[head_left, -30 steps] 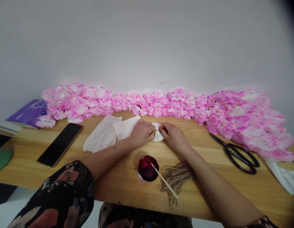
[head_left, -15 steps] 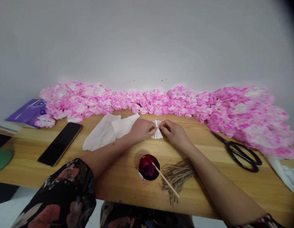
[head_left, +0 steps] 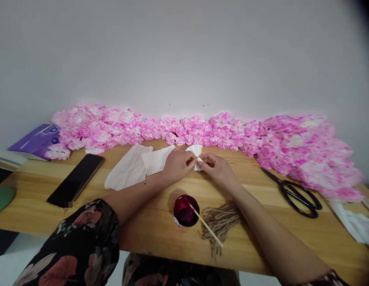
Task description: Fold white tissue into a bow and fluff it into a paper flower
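A white pleated tissue paper (head_left: 195, 149), pinched narrow at its middle, fans out between my two hands just above the table. My left hand (head_left: 179, 165) is closed, thumb and forefinger gripping the paper's waist from the left. From the right, my right hand (head_left: 216, 168) pinches a thin brown tie (head_left: 199, 157) at that waist; its far end is hidden by the fingers. Flat white tissue sheets (head_left: 127, 167) lie beside my left wrist. A bundle of thin brown ties (head_left: 222, 222) rests near my right forearm.
A cup of dark magenta liquid (head_left: 186, 210) with a wooden stick (head_left: 210, 228) stands in front of me. Pink-white paper flowers (head_left: 196, 129) line the wall. Black scissors (head_left: 300, 198) lie right, a phone (head_left: 75, 180) and purple packet (head_left: 35, 141) left.
The pleated paper has tilted between my fingers, its upper fan leaning left. My right fingers have shifted slightly at the waist. The view has turned a little.
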`<state>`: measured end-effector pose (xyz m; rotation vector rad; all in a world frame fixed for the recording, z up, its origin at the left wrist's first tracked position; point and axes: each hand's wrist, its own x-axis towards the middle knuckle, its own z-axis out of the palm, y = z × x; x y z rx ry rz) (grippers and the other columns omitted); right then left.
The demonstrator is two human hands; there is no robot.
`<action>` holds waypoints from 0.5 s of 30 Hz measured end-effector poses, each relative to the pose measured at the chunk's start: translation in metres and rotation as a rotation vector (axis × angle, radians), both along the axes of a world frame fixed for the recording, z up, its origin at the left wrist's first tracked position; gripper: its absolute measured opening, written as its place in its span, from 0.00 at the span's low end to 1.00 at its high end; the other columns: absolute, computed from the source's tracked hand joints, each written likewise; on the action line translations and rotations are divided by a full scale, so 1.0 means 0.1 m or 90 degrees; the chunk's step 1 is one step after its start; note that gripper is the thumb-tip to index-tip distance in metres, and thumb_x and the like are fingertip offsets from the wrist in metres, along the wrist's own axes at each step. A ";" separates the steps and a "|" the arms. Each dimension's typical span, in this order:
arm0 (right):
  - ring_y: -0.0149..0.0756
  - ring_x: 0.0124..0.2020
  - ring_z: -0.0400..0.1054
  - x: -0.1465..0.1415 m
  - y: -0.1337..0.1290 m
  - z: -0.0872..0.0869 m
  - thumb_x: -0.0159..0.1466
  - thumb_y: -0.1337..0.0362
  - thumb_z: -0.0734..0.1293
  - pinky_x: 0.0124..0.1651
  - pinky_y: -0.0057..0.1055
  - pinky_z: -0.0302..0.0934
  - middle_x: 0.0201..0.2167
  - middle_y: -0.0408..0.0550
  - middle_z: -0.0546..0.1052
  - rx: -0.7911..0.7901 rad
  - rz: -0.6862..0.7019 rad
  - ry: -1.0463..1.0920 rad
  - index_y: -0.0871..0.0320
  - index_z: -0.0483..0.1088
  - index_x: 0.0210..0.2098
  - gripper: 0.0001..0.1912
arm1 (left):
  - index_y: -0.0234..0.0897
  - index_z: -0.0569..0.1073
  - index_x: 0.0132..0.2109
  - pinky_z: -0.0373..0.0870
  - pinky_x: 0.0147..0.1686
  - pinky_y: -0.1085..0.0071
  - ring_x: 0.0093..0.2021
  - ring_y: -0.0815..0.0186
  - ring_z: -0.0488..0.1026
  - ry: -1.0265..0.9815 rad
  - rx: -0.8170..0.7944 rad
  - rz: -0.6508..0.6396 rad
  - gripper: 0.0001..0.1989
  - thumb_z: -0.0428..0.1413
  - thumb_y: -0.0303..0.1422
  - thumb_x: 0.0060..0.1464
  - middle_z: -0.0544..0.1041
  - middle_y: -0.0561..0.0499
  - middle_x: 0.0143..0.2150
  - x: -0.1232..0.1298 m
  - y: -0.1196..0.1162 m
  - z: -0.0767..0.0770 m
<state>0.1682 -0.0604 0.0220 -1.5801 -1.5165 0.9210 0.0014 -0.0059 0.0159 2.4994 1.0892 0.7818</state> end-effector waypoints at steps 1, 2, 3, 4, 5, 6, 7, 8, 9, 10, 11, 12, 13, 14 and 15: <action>0.35 0.31 0.71 0.00 0.00 -0.01 0.59 0.57 0.65 0.35 0.29 0.62 0.30 0.44 0.78 0.004 0.005 -0.012 0.57 0.72 0.35 0.10 | 0.37 0.74 0.30 0.59 0.35 0.68 0.30 0.66 0.71 0.003 0.004 -0.009 0.07 0.53 0.30 0.55 0.76 0.54 0.26 0.00 0.00 0.00; 0.35 0.31 0.71 0.01 0.01 -0.02 0.60 0.58 0.64 0.35 0.29 0.61 0.30 0.44 0.78 0.009 0.013 -0.025 0.57 0.72 0.35 0.10 | 0.37 0.74 0.31 0.59 0.35 0.68 0.30 0.66 0.71 0.008 0.008 -0.018 0.07 0.53 0.31 0.55 0.76 0.53 0.26 0.00 -0.01 0.00; 0.35 0.31 0.71 0.02 0.01 -0.03 0.61 0.58 0.63 0.35 0.29 0.61 0.30 0.43 0.78 0.014 0.025 -0.039 0.57 0.72 0.34 0.10 | 0.37 0.74 0.31 0.58 0.35 0.68 0.30 0.66 0.71 0.015 0.011 -0.024 0.07 0.53 0.31 0.55 0.76 0.53 0.27 -0.01 -0.01 0.00; 0.35 0.31 0.71 0.04 0.02 -0.04 0.61 0.59 0.63 0.35 0.29 0.61 0.29 0.43 0.78 0.016 0.042 -0.054 0.57 0.73 0.34 0.10 | 0.37 0.74 0.31 0.58 0.34 0.68 0.30 0.66 0.70 0.023 0.014 -0.027 0.08 0.52 0.31 0.56 0.77 0.53 0.27 -0.01 -0.01 -0.01; 0.35 0.31 0.71 0.05 0.03 -0.05 0.62 0.59 0.63 0.35 0.29 0.61 0.30 0.44 0.78 0.020 0.055 -0.066 0.57 0.73 0.34 0.10 | 0.37 0.75 0.31 0.57 0.34 0.68 0.30 0.66 0.70 0.033 0.015 -0.025 0.08 0.52 0.31 0.56 0.77 0.53 0.27 -0.02 -0.01 -0.01; 0.36 0.32 0.71 0.07 0.03 -0.06 0.62 0.59 0.63 0.35 0.30 0.62 0.30 0.44 0.79 0.028 0.057 -0.078 0.57 0.74 0.35 0.11 | 0.37 0.75 0.31 0.57 0.34 0.68 0.29 0.66 0.69 0.045 0.016 -0.022 0.08 0.52 0.31 0.55 0.77 0.53 0.27 -0.02 0.00 -0.02; 0.36 0.32 0.72 0.09 0.04 -0.06 0.62 0.59 0.63 0.35 0.30 0.62 0.32 0.44 0.79 0.043 0.048 -0.094 0.57 0.74 0.37 0.11 | 0.37 0.74 0.31 0.56 0.34 0.68 0.29 0.67 0.69 0.057 0.017 -0.019 0.08 0.52 0.31 0.55 0.76 0.53 0.27 -0.03 0.00 -0.02; 0.37 0.33 0.72 0.10 0.04 -0.06 0.62 0.59 0.64 0.36 0.30 0.62 0.34 0.45 0.79 0.065 0.031 -0.115 0.56 0.75 0.39 0.11 | 0.37 0.74 0.30 0.56 0.33 0.68 0.28 0.67 0.68 0.070 0.019 -0.018 0.08 0.52 0.30 0.54 0.76 0.54 0.26 -0.03 0.00 -0.03; 0.37 0.34 0.72 0.11 0.04 -0.06 0.62 0.59 0.64 0.36 0.31 0.62 0.35 0.45 0.79 0.092 0.014 -0.142 0.55 0.75 0.41 0.12 | 0.37 0.73 0.28 0.55 0.33 0.68 0.27 0.67 0.67 0.083 0.020 -0.020 0.08 0.52 0.30 0.54 0.75 0.54 0.25 -0.04 0.01 -0.03; 0.37 0.35 0.72 0.12 0.04 -0.06 0.62 0.59 0.64 0.37 0.31 0.62 0.37 0.45 0.79 0.123 0.002 -0.171 0.55 0.74 0.43 0.12 | 0.37 0.72 0.27 0.54 0.32 0.68 0.27 0.67 0.67 0.096 0.020 -0.024 0.08 0.52 0.29 0.53 0.75 0.54 0.24 -0.04 0.01 -0.04; 0.38 0.36 0.72 0.12 0.04 -0.07 0.63 0.60 0.64 0.38 0.32 0.62 0.38 0.46 0.79 0.151 0.002 -0.205 0.54 0.74 0.44 0.12 | 0.37 0.72 0.27 0.53 0.32 0.67 0.26 0.68 0.66 0.106 0.020 -0.029 0.08 0.52 0.29 0.53 0.74 0.54 0.24 -0.04 0.01 -0.04; 0.39 0.38 0.71 0.12 0.04 -0.07 0.64 0.61 0.64 0.39 0.33 0.62 0.39 0.47 0.78 0.174 0.013 -0.241 0.54 0.74 0.44 0.12 | 0.37 0.72 0.27 0.53 0.31 0.67 0.26 0.68 0.66 0.115 0.020 -0.036 0.08 0.52 0.29 0.52 0.74 0.54 0.24 -0.04 0.01 -0.04; 0.40 0.39 0.71 0.11 0.03 -0.08 0.64 0.62 0.63 0.40 0.34 0.62 0.40 0.47 0.78 0.189 0.029 -0.274 0.54 0.74 0.44 0.11 | 0.37 0.72 0.27 0.52 0.31 0.68 0.26 0.68 0.66 0.121 0.020 -0.041 0.08 0.51 0.29 0.53 0.75 0.54 0.24 -0.03 0.01 -0.05; 0.41 0.41 0.70 0.11 0.03 -0.09 0.65 0.62 0.62 0.41 0.34 0.62 0.40 0.48 0.78 0.199 0.042 -0.303 0.54 0.74 0.44 0.11 | 0.37 0.72 0.27 0.52 0.31 0.68 0.27 0.67 0.67 0.126 0.020 -0.045 0.08 0.51 0.29 0.53 0.75 0.53 0.25 -0.03 0.01 -0.05; 0.41 0.43 0.70 0.10 0.03 -0.10 0.66 0.63 0.62 0.42 0.35 0.61 0.41 0.49 0.77 0.205 0.050 -0.330 0.55 0.74 0.44 0.11 | 0.36 0.72 0.27 0.53 0.31 0.68 0.27 0.67 0.67 0.130 0.020 -0.048 0.09 0.51 0.29 0.53 0.75 0.53 0.25 -0.02 0.01 -0.05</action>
